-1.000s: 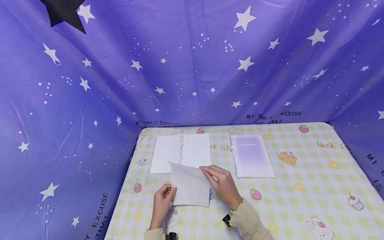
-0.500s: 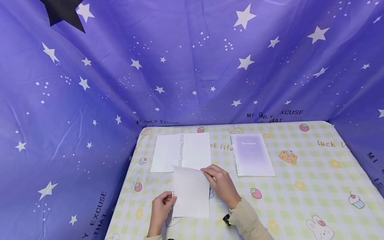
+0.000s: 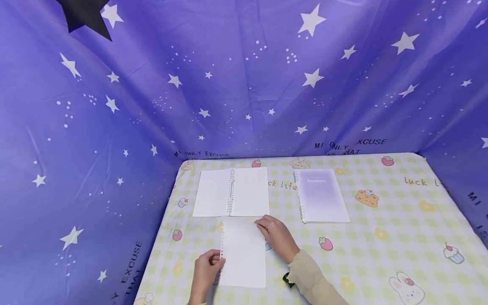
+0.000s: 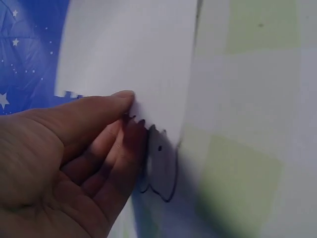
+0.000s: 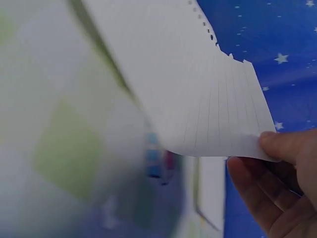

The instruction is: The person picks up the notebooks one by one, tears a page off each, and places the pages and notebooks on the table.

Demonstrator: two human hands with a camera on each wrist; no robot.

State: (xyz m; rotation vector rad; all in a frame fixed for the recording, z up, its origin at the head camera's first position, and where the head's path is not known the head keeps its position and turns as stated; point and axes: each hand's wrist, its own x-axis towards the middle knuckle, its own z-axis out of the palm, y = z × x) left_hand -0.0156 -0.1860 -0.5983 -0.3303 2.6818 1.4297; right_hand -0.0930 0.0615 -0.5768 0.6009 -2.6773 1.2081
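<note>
A loose sheet of lined paper (image 3: 244, 254) with a punched, torn left edge lies between both hands near the table's front. My left hand (image 3: 207, 269) pinches its holed edge between thumb and fingers; in the left wrist view the thumb of the left hand (image 4: 74, 148) presses on top of the paper (image 4: 133, 49). With thumb and fingertips my right hand (image 3: 279, 237) pinches the far right corner. The right wrist view has the right hand (image 5: 282, 183) on that corner, the paper (image 5: 198, 94) curving away from it. Just beyond the sheet, an open spiral notebook (image 3: 249, 190) lies flat.
To the right lies a closed purple spiral notebook (image 3: 322, 199) with "freedom" on its cover. A checked cloth (image 3: 404, 237) printed with cartoons covers the table. A blue-purple starry curtain (image 3: 244, 84) hangs behind and at the sides.
The sheet has come down toward the table's front and flattened, its near edge now closer to me. Both hands have moved slightly nearer with it, keeping their hold.
</note>
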